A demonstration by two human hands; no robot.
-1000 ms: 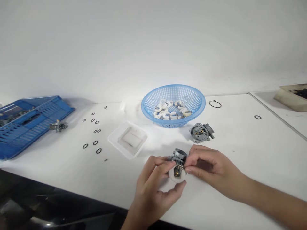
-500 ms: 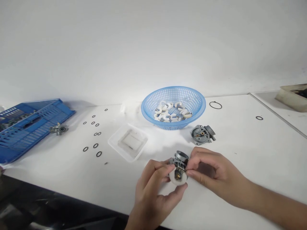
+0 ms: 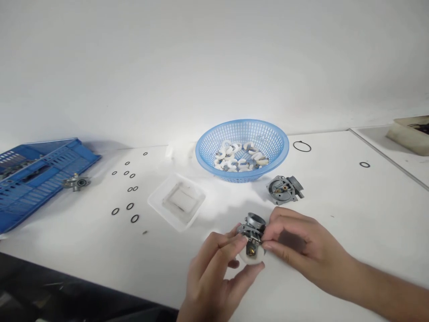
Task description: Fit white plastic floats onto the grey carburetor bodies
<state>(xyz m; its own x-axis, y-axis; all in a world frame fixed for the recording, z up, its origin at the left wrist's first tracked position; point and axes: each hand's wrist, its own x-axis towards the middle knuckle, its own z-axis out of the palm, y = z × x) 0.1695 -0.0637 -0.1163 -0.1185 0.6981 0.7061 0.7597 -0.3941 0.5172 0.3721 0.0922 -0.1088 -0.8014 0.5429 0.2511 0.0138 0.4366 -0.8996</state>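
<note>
Low in the middle of the view, my left hand grips a small grey metal carburettor body with a white float on it, thumb underneath and fingers on its left side. My right hand pinches a thin pin or small part at the body's right side; what the fingertips hold is too small to name. A second grey carburettor body lies on the white table just behind my right hand.
A light blue round basket with several white floats stands behind the hands. A clear plastic tray lies left of centre, several black O-rings further left. A dark blue crate and another metal part lie far left. A large ring lies right of the basket.
Both hands with the carburettor body sit a little lower and further right in the view; the grip looks the same. The camera view shifted slightly.
</note>
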